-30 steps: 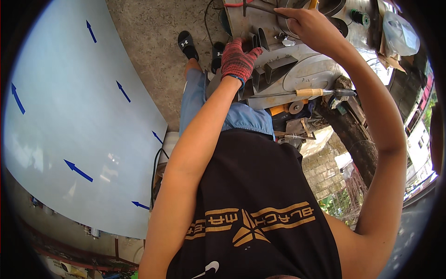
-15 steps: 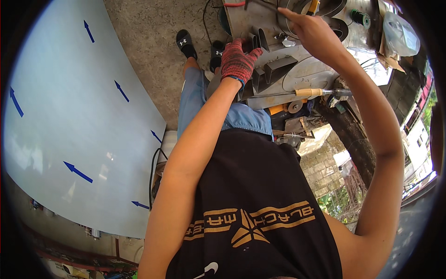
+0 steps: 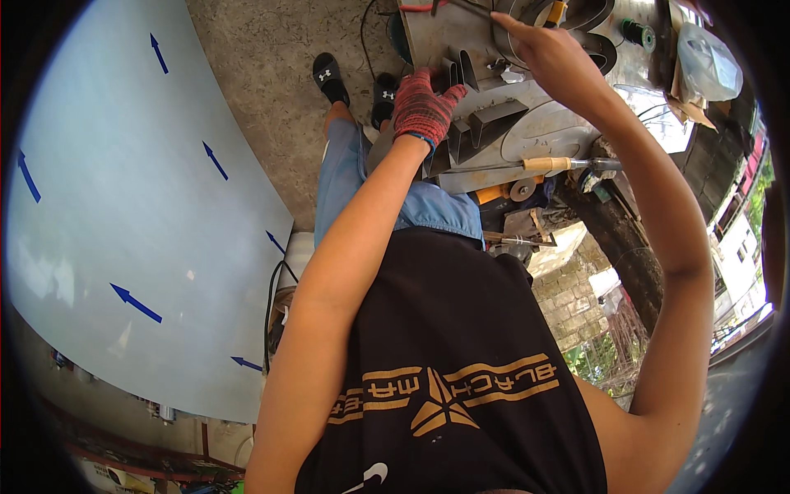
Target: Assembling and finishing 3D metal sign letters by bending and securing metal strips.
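My left hand [image 3: 425, 107], in a red knitted glove, grips among bent sheet-metal pieces [image 3: 490, 128] on a cluttered metal work surface [image 3: 432, 29], its thumb out to the right beside an upright folded strip [image 3: 463, 70]. At the top, my bare right hand [image 3: 543, 49] holds a dark, thin-handled tool [image 3: 465, 10], index finger stretched along it; the other fingers are partly hidden. Curved metal strips [image 3: 601, 58] lie beside that hand. Below both hands is a long tool with a wooden handle [image 3: 547, 164].
A large pale sheet [image 3: 123, 206] with blue arrows fills the left side. An angle grinder [image 3: 494, 193] sits under the work surface's edge. A green spool [image 3: 638, 33] and a plastic bag [image 3: 708, 62] are at upper right; a black cable [image 3: 267, 313] hangs beside the sheet.
My right hand has shifted slightly upward with the dark tool, now partly out of the picture. My left hand stays nearly where it was.
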`<action>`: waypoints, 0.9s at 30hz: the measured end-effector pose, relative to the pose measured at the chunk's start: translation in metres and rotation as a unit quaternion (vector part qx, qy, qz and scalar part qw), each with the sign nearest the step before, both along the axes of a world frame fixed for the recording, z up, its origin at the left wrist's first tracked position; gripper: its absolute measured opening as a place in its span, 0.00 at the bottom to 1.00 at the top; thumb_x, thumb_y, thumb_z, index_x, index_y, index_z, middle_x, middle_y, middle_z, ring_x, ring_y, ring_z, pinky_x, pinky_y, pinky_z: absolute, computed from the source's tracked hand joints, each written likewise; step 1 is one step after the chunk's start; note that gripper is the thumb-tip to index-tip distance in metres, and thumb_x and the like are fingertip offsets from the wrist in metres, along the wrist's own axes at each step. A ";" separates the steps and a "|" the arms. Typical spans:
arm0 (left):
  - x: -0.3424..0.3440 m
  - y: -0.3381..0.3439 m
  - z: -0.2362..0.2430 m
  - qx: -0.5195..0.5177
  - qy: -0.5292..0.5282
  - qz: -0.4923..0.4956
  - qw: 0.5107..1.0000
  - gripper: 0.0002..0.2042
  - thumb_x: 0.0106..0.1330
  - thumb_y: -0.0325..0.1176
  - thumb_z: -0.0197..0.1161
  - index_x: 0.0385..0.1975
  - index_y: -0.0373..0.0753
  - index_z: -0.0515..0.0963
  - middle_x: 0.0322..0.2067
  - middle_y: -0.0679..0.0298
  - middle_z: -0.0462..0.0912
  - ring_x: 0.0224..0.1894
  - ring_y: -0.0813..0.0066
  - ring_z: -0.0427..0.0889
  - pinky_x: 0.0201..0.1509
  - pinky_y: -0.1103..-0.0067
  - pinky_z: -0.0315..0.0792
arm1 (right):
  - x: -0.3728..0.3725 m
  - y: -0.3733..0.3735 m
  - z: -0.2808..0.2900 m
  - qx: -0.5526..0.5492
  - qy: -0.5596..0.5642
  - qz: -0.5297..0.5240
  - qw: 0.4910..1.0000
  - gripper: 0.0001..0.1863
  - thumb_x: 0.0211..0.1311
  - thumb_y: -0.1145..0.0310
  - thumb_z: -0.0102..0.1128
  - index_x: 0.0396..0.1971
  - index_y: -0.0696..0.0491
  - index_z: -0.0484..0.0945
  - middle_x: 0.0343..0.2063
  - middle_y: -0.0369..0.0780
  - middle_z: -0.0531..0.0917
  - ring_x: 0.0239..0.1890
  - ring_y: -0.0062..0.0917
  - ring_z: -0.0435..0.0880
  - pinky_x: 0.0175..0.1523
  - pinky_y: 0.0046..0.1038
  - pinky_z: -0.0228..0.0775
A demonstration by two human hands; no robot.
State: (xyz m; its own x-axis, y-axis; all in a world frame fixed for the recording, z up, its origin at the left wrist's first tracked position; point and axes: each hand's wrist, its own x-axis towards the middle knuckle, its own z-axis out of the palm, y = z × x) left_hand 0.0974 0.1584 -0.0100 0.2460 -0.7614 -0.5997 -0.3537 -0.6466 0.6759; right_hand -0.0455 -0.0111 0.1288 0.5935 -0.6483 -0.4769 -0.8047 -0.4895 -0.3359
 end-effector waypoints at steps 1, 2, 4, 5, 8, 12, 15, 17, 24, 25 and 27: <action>-0.001 -0.002 0.000 -0.006 0.012 0.001 1.000 0.31 0.57 0.50 0.76 0.54 0.33 0.80 0.50 0.47 0.83 0.53 0.51 0.82 0.60 0.63 0.75 | 0.000 -0.001 0.000 -0.023 -0.002 0.005 1.000 0.27 0.72 0.74 0.49 0.70 0.47 0.72 0.26 0.54 0.81 0.30 0.51 0.82 0.41 0.48 0.72; -0.001 -0.003 0.001 -0.011 0.024 0.002 1.000 0.31 0.57 0.50 0.77 0.53 0.34 0.80 0.49 0.47 0.84 0.53 0.51 0.82 0.59 0.63 0.75 | -0.004 0.003 -0.004 -0.024 -0.001 0.004 1.000 0.27 0.72 0.74 0.49 0.70 0.47 0.72 0.26 0.54 0.81 0.30 0.51 0.82 0.41 0.48 0.72; 0.001 -0.002 0.001 -0.006 0.017 0.001 1.000 0.30 0.57 0.50 0.77 0.53 0.34 0.80 0.49 0.47 0.84 0.53 0.52 0.82 0.59 0.63 0.75 | -0.011 0.013 -0.012 0.043 0.066 0.126 0.989 0.26 0.73 0.73 0.48 0.70 0.47 0.71 0.26 0.54 0.80 0.30 0.50 0.82 0.39 0.47 0.72; 0.001 -0.003 0.000 -0.001 0.010 0.001 1.000 0.30 0.57 0.49 0.77 0.53 0.34 0.80 0.49 0.47 0.84 0.53 0.52 0.82 0.59 0.63 0.75 | -0.010 0.008 -0.012 0.057 0.052 0.121 0.990 0.26 0.73 0.73 0.48 0.71 0.47 0.70 0.27 0.55 0.80 0.30 0.51 0.82 0.40 0.47 0.72; 0.002 -0.007 0.005 0.005 0.001 -0.005 1.000 0.29 0.58 0.49 0.77 0.53 0.35 0.81 0.49 0.48 0.84 0.53 0.52 0.82 0.59 0.63 0.75 | 0.012 0.000 0.011 -0.006 0.023 -0.014 1.000 0.32 0.62 0.82 0.50 0.68 0.50 0.73 0.31 0.54 0.85 0.36 0.51 0.86 0.47 0.48 0.78; -0.001 -0.005 0.002 0.004 0.035 0.006 0.999 0.29 0.58 0.49 0.77 0.53 0.35 0.80 0.49 0.47 0.84 0.53 0.51 0.82 0.59 0.63 0.75 | -0.012 0.015 -0.004 0.024 0.087 0.121 0.989 0.32 0.63 0.82 0.49 0.69 0.51 0.71 0.32 0.54 0.85 0.37 0.50 0.86 0.46 0.48 0.78; 0.001 0.002 -0.002 -0.010 0.016 0.006 1.000 0.29 0.58 0.49 0.77 0.53 0.35 0.81 0.49 0.47 0.83 0.54 0.51 0.82 0.60 0.63 0.75 | 0.007 0.007 0.012 0.017 0.058 0.066 0.996 0.32 0.62 0.82 0.49 0.68 0.51 0.73 0.33 0.54 0.85 0.39 0.50 0.86 0.47 0.47 0.78; -0.001 -0.002 0.002 -0.007 0.018 0.005 1.000 0.30 0.58 0.50 0.77 0.54 0.34 0.80 0.49 0.47 0.83 0.54 0.51 0.82 0.60 0.63 0.75 | -0.003 0.014 0.005 0.033 0.083 0.086 0.992 0.31 0.63 0.80 0.50 0.68 0.52 0.73 0.33 0.55 0.85 0.38 0.51 0.86 0.48 0.48 0.78; 0.002 -0.002 0.001 -0.010 0.022 0.001 1.000 0.32 0.58 0.51 0.76 0.55 0.34 0.79 0.50 0.46 0.83 0.55 0.50 0.81 0.60 0.62 0.75 | -0.003 0.015 -0.001 0.021 0.068 0.077 0.995 0.28 0.71 0.75 0.49 0.71 0.48 0.70 0.32 0.56 0.82 0.35 0.52 0.84 0.44 0.48 0.73; 0.002 -0.002 0.002 -0.005 0.012 -0.004 1.000 0.31 0.58 0.51 0.76 0.55 0.34 0.79 0.50 0.46 0.83 0.54 0.50 0.81 0.60 0.62 0.75 | -0.004 0.020 -0.006 0.028 0.073 0.114 0.990 0.28 0.71 0.75 0.49 0.71 0.49 0.70 0.31 0.56 0.82 0.36 0.51 0.84 0.45 0.48 0.73; 0.000 -0.007 0.005 -0.001 0.003 -0.008 1.000 0.31 0.58 0.51 0.76 0.54 0.34 0.80 0.50 0.46 0.83 0.54 0.50 0.82 0.60 0.62 0.75 | -0.014 0.017 -0.007 0.019 0.055 0.078 0.995 0.29 0.70 0.76 0.49 0.71 0.50 0.70 0.30 0.56 0.82 0.36 0.51 0.84 0.45 0.48 0.73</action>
